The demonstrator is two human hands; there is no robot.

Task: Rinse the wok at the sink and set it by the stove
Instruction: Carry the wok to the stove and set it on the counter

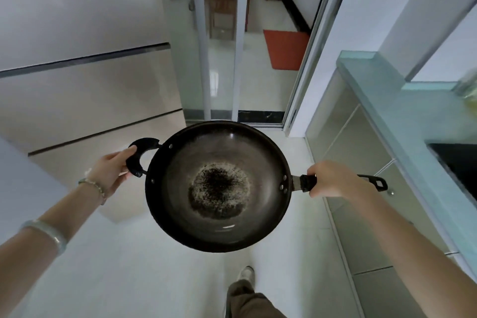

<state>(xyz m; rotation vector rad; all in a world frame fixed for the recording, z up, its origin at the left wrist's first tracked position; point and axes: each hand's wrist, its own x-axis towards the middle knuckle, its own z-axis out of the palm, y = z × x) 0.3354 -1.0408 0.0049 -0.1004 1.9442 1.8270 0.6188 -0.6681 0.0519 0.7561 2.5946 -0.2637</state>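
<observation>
Both forearms over pale floor tiles (144, 279), pale-green counter (402, 116) at right.

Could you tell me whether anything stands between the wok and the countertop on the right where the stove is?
Nothing visible does. The left hand and right hand hold the wok in the air over bare floor; the countertop edge and the dark stove lie just right of it, with only open space between.

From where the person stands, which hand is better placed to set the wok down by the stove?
Probably the right hand: it grips the wok's long handle on the side nearest the counter.
</observation>
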